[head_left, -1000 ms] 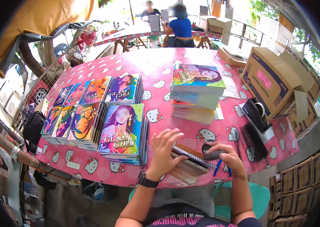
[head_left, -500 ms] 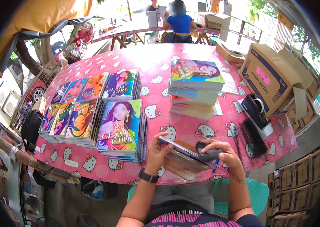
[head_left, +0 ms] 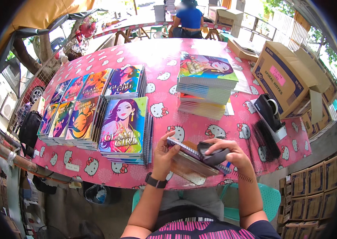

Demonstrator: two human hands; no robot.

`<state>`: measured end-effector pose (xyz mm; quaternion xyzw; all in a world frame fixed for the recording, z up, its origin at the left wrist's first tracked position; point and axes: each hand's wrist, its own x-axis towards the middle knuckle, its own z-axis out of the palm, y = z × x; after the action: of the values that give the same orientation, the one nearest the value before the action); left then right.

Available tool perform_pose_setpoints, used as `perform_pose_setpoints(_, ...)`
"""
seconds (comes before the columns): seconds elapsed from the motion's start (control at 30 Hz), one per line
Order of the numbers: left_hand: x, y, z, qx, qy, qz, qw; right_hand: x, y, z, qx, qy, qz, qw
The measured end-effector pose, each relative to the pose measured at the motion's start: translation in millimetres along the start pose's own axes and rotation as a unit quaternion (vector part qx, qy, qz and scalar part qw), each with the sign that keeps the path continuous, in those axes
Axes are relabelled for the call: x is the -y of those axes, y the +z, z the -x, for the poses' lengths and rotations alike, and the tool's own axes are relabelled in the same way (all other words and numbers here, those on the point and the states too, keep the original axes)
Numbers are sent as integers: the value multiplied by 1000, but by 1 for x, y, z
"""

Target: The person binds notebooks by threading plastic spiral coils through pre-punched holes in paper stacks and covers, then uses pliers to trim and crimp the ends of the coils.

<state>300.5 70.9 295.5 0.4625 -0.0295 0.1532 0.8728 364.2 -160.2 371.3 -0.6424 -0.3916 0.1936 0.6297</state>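
Observation:
My left hand [head_left: 163, 158], wearing a dark watch, grips the upper left end of a spiral notebook [head_left: 187, 149] tilted on edge, its coil-bound spine facing up. My right hand [head_left: 229, 150] is closed around a dark grey, rounded hand tool [head_left: 215, 156], which lies against the spine's right part; its exact kind is unclear. Beneath the notebook is a worn brown block or board [head_left: 190, 174], partly covered. A loose dark coil [head_left: 243, 177] shows by my right wrist, and a blue pen-like piece [head_left: 228, 165] pokes out below the tool.
Stacks of colourful spiral notebooks [head_left: 123, 125] stand left, another tall stack [head_left: 206, 89] ahead. Black plastic coils [head_left: 266, 139], a tape dispenser [head_left: 267, 111] and a cardboard box [head_left: 282, 77] are at right. A person in blue [head_left: 189, 19] sits at a farther table.
My right hand has moved the dark tool a little left along the notebook's spine. My left hand keeps its hold. The whole view has shifted slightly, and the far person's pose differs.

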Motion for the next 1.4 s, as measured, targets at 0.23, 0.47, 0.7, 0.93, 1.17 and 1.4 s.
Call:
perform_pose_setpoints(0.23,6,-5,0,-7,3,28,1000,-3,7,-6,13,-56,-64,996)
perform_pose_setpoints(0.47,8,-5,1,-14,-6,50,999,-5,7,-14,19,-1,-3,1000)
perform_pose_setpoints(0.7,11,-6,-1,-25,-5,78,997,-5,13,-22,32,-56,-35,997)
perform_pose_setpoints(0.93,15,-5,-2,-16,-3,45,999,-15,16,-22,-6,27,20,999)
perform_pose_setpoints(1.17,9,0,-1,-48,-30,17,998,-14,24,-21,-12,-21,12,1000)
perform_pose_setpoints(1.4,3,-8,-4,15,-36,-35,999,-84,-5,14,-109,132,356,919)
